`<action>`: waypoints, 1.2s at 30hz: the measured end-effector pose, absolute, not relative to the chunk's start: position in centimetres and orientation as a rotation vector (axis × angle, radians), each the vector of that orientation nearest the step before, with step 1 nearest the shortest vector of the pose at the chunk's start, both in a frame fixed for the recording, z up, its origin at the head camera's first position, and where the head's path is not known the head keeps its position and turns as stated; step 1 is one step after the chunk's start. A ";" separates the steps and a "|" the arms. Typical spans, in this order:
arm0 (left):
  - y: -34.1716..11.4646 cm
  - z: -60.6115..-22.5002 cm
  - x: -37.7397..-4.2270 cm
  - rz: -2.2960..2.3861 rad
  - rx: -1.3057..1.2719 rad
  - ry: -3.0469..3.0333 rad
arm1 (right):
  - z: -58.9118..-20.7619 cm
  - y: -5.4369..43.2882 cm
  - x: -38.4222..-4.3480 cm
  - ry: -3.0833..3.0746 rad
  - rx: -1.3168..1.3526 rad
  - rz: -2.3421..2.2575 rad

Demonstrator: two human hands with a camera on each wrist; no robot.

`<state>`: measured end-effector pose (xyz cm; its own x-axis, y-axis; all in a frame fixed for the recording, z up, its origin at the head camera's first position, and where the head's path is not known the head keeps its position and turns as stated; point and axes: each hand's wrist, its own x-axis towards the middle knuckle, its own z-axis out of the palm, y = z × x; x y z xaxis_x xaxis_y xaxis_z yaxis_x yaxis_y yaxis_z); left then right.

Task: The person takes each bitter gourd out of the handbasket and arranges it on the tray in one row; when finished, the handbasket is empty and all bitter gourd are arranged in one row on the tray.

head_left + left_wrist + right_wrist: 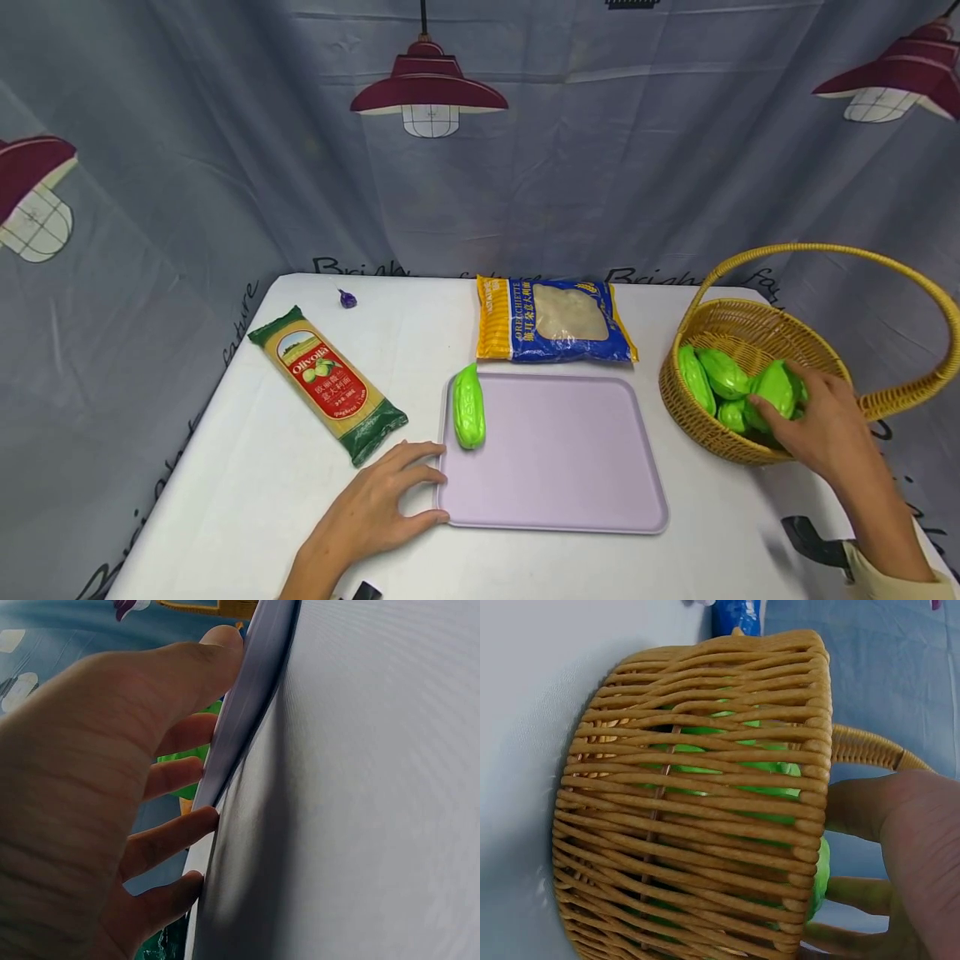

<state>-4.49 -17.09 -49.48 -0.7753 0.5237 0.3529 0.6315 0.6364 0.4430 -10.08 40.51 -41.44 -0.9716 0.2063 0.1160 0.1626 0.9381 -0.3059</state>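
Note:
In the head view, a bright green, ridged bitter melon (pixel 468 408) lies upright along the left side of the pale purple tray (pixel 558 450). My left hand (pixel 382 500) rests at the tray's left edge, thumb and fingertips against the rim, fingers spread and loosely bent. My right hand (pixel 828 425) reaches over the front rim of the wicker basket (pixel 705 433). Thumb and fingers lie on either side of a green bitter melon (pixel 776 387) there, gripping it among several others. The right wrist view shows the basket's woven side (pixel 697 802), with green showing through the gaps.
A spaghetti packet (pixel 330 383) lies slanted at the left of the white table. Behind the tray sits a blue and yellow orecchiette bag (pixel 555 321). A small purple object (pixel 347 298) lies at the back left. The basket's tall handle (pixel 825 248) arches over the right side.

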 end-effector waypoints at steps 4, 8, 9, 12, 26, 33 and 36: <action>-17.1 -49.4 -4.5 -0.836 -0.951 -2.669 | -41.3 39.9 -9.9 -2.907 -0.245 0.456; -17.1 -49.5 -4.5 -0.842 -0.956 -2.659 | -41.0 39.3 -9.8 -2.849 -0.172 0.483; -17.1 -49.5 -4.5 -0.844 -0.958 -2.656 | -40.9 39.2 -9.8 -2.838 -0.155 0.489; -17.1 -49.5 -4.5 -0.844 -0.960 -2.656 | -40.5 38.7 -9.8 -2.814 -0.112 0.504; -17.1 -49.5 -4.5 -0.846 -0.943 -2.692 | -38.6 35.7 -10.0 -2.802 -0.018 0.544; -17.0 -49.3 -4.5 -0.859 -0.925 -2.725 | -38.5 33.9 -10.3 -2.790 0.055 0.610; -17.0 -49.4 -4.4 -0.853 -0.922 -2.722 | -38.4 33.1 -10.5 -2.783 0.095 0.625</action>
